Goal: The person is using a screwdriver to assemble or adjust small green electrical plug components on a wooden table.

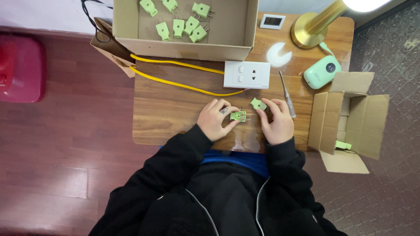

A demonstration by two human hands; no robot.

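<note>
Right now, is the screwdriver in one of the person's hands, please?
No, the screwdriver lies on the table beside the right hand, which holds a green plug cover.

Bare table (pixel 170 113) left of hands; ahead blocked by socket panel (pixel 246 74), yellow cable (pixel 183 85), screwdriver (pixel 287 95).

Shallow open cardboard box (pixel 245 26) at bench (pixel 175 109) far edge. Brown paper bag (pixel 105 41) at its left corner. Small white-framed dark screen (pixel 272 21) right of box. Second open cardboard box (pixel 350 118) off bench's right edge, flaps splayed.
</note>
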